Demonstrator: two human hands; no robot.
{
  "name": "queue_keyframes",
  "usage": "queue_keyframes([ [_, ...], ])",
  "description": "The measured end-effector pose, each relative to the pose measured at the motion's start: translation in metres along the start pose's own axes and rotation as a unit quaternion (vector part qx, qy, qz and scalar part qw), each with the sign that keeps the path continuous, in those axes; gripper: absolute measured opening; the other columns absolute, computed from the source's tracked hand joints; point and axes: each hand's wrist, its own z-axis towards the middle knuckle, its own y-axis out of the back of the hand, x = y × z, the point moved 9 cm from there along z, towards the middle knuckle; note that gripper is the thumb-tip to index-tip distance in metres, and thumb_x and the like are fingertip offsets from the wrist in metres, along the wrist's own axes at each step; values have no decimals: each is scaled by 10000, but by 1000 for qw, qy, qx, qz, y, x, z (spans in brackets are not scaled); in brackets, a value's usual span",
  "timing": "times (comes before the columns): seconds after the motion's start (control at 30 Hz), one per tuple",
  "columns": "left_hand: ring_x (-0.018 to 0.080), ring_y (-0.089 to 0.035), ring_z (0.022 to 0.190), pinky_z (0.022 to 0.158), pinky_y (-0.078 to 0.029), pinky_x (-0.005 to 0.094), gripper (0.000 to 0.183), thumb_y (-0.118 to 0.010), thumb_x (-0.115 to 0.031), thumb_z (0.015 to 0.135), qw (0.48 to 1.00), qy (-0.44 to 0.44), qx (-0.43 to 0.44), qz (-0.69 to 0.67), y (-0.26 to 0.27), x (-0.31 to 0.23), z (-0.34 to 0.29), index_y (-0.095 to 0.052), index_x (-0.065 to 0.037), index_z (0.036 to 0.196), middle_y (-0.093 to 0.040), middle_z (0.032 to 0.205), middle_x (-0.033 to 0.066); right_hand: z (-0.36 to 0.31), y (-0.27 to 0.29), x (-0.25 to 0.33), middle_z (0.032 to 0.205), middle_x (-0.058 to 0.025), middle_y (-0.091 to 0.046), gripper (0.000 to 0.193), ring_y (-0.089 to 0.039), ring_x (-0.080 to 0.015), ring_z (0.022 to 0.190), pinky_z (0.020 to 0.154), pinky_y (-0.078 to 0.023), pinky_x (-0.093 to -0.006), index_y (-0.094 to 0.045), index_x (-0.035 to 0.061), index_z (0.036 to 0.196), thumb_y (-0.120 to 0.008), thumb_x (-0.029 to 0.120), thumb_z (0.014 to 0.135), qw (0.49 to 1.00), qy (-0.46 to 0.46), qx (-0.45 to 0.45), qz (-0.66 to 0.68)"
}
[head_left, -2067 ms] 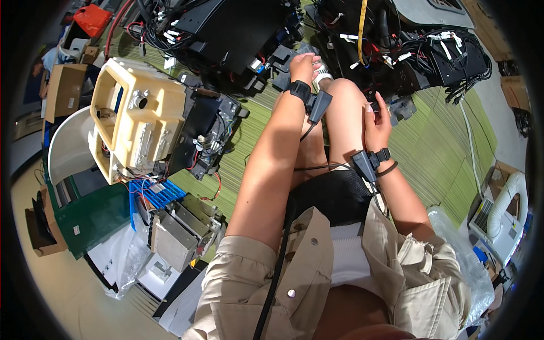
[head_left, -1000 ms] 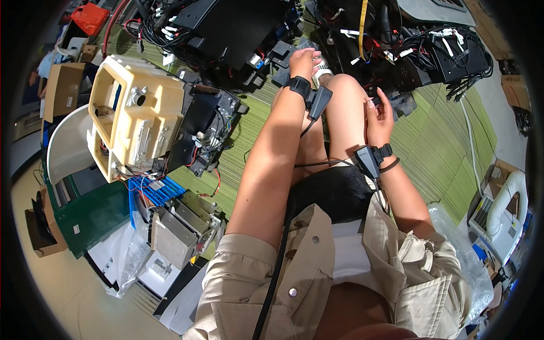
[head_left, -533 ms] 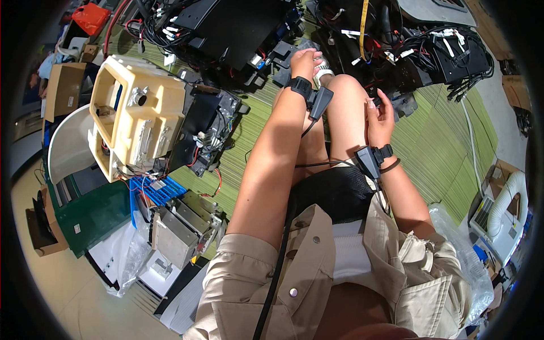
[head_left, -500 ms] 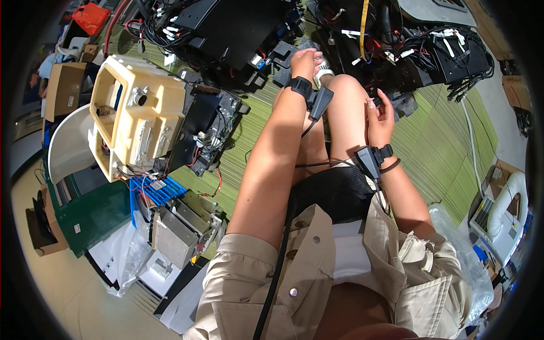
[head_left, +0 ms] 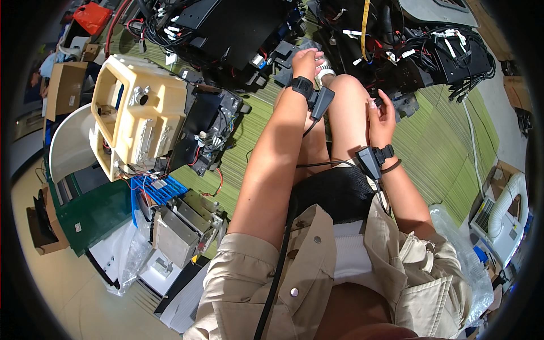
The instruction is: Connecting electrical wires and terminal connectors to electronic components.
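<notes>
My left hand (head_left: pixel 307 63) hangs in front of my knees, its fingers loosely bent and apart, with nothing seen in it. Behind it are a shoe (head_left: pixel 324 71) and a grey bracket-like part (head_left: pixel 285 55) on the floor. Beside my bare knee, my right hand (head_left: pixel 383 122) is held up with thumb and fingers spread, and it too holds nothing I can see. Each wrist wears a black strap with a small dark grey box: the left box (head_left: pixel 322 103) and the right box (head_left: pixel 370 162), both with thin cables.
On the left stands a cream plastic housing (head_left: pixel 153 107) beside a black frame with wiring (head_left: pixel 207 133). Black equipment (head_left: pixel 241 34) and bundled cables (head_left: pixel 459 56) lie ahead. A metal bracket assembly (head_left: pixel 178 232) and a blue plastic grid (head_left: pixel 158 190) sit lower left, a white hose (head_left: pixel 501 209) far right.
</notes>
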Motion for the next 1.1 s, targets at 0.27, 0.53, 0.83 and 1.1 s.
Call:
queue_keyframes([
  [0.27,103,-558,667,564,-440,235,149,-468,-165,840,1000,-1,-7,2,-3,0,4,-505,-99,969,-607,892,30,4,0,0,851,3,-521,379,-456,-31,700,623,-383,-153,-440,7,1194,-554,40,834,1000,2,-5,4],
  [0.53,121,-568,559,367,-376,221,185,-448,-143,812,998,-46,-15,-33,4,10,19,-509,-75,973,-613,797,66,-2,0,2,835,21,-513,366,-410,-17,656,588,-347,-147,-436,30,1207,-524,61,854,999,16,-8,-45],
  [0.83,97,-539,644,529,-400,229,209,-469,-207,819,1000,-28,-7,4,5,2,8,-511,-94,989,-605,903,35,0,0,1,858,18,-523,374,-414,-20,679,609,-354,-151,-443,20,1199,-548,99,849,998,19,0,-68],
  [1.1,75,-545,680,591,-413,182,157,-473,-152,864,942,-330,37,-39,9,-116,-75,-522,-49,971,-611,886,57,2,5,4,823,27,-489,378,-344,-26,629,563,-308,-156,-450,10,1187,-559,130,845,997,30,-1,-78],
])
